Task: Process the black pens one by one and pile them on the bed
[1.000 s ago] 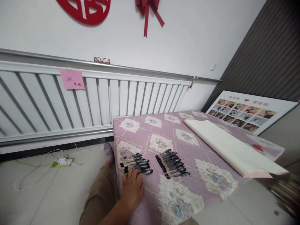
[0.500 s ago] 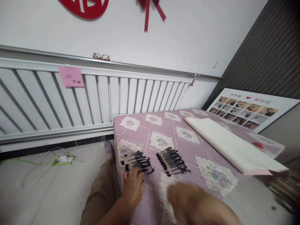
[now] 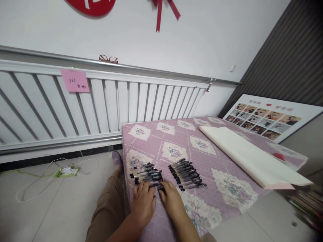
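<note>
Black-capped pens lie in two groups on the purple floral tablecloth point(image 3: 174, 134). My left hand point(image 3: 144, 201) rests at the near edge of the left pen group point(image 3: 147, 173), its fingers curled over a pen. My right hand point(image 3: 173, 200) is beside it, fingertips closed on the right end of that same near pen point(image 3: 154, 185), which my fingers partly cover. To the right of my hands, the other pens point(image 3: 186, 173) lie side by side in a slanted row.
A large cream sheet point(image 3: 242, 154) lies across the table's right part. Behind stands a white radiator point(image 3: 148, 101) with a pink note point(image 3: 75, 80); glasses point(image 3: 108, 59) rest on its pipe. A photo board point(image 3: 264, 117) leans at the right. A power strip point(image 3: 68, 171) lies on the floor.
My right hand has moved left and away from me, from the near right of the table to the nearest pen of the left group. My left hand has stayed there.
</note>
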The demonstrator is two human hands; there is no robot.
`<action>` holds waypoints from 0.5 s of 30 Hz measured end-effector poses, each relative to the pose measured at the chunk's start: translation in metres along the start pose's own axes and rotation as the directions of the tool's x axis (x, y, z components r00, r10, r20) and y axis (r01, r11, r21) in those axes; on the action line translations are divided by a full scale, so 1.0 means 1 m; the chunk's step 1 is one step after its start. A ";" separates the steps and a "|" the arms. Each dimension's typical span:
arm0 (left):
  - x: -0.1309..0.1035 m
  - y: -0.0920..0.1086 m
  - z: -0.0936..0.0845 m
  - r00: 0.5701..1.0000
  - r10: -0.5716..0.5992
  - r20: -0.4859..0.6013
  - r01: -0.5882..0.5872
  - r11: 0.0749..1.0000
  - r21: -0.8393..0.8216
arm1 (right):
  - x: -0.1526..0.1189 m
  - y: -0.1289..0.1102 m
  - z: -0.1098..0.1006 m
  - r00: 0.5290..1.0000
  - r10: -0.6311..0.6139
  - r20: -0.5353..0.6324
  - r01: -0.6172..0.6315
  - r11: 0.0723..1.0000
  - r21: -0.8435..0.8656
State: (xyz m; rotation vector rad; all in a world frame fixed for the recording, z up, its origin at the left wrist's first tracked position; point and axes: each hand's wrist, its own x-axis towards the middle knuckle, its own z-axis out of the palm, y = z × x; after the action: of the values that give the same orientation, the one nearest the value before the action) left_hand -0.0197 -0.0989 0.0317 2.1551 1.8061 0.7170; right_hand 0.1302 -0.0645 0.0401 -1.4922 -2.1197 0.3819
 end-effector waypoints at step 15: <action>0.003 -0.001 -0.002 0.999 -0.002 0.048 0.004 1.000 -0.027 | 0.033 0.018 -0.010 0.983 0.182 0.020 -0.175 0.967 -0.186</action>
State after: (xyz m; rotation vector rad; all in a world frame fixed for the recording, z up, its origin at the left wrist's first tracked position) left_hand -0.0213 -0.0965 0.0340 2.1335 1.7651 0.6794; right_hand 0.1412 -0.0282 0.0471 -1.8022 -2.1022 0.2856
